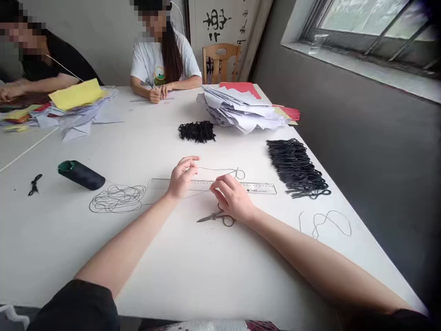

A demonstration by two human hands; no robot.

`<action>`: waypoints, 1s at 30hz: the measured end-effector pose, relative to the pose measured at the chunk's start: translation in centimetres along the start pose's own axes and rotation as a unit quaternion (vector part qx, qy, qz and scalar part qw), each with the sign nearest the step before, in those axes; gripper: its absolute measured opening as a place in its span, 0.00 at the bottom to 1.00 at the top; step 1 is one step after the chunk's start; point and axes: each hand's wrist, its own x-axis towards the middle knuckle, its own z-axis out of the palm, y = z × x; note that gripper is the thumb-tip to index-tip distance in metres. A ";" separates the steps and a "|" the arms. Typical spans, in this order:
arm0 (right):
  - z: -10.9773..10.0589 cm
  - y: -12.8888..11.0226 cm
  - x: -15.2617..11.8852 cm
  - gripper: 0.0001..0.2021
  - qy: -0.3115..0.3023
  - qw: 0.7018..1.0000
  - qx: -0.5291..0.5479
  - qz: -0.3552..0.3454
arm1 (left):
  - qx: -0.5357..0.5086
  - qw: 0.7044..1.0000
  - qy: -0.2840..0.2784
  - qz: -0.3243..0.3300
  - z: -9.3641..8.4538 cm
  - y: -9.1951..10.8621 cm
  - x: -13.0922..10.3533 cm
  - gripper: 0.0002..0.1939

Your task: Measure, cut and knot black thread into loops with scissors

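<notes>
Thin dark thread [220,169] runs from the pinched fingers of my left hand [181,176] and curls into a small loop beyond the ruler. My right hand [235,196] is also closed, its thumb and fingertips pinching the thread, part of which runs left towards a loose coil [119,198]. Under both hands lies a clear plastic ruler [260,188]. Small metal scissors [210,217] rest just below my right hand, which partly covers one handle. A dark spool of thread [81,175] lies on its side at the left, beside the coil.
A neat row of black looped cords [296,168] lies at right, a smaller black bundle [196,132] farther back. Loose thread pieces [330,223] are near the right edge. Paper piles [241,108] stand behind. Two people sit across the white table [165,276]; one holds a pen.
</notes>
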 end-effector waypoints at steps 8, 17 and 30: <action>0.1 -0.1 -0.3 0.04 -0.039 0.989 0.106 0.094 | -0.354 0.923 -0.009 -0.154 0.9 0.4 -0.6 0.08; -0.1 0.3 -0.2 0.05 -0.033 0.981 0.136 0.132 | -0.185 0.960 -0.092 -0.188 0.8 -0.3 -0.7 0.09; 0.0 0.7 -0.2 0.04 0.020 0.973 0.126 0.193 | -0.068 0.978 -0.153 -0.127 1.5 -1.4 -1.8 0.14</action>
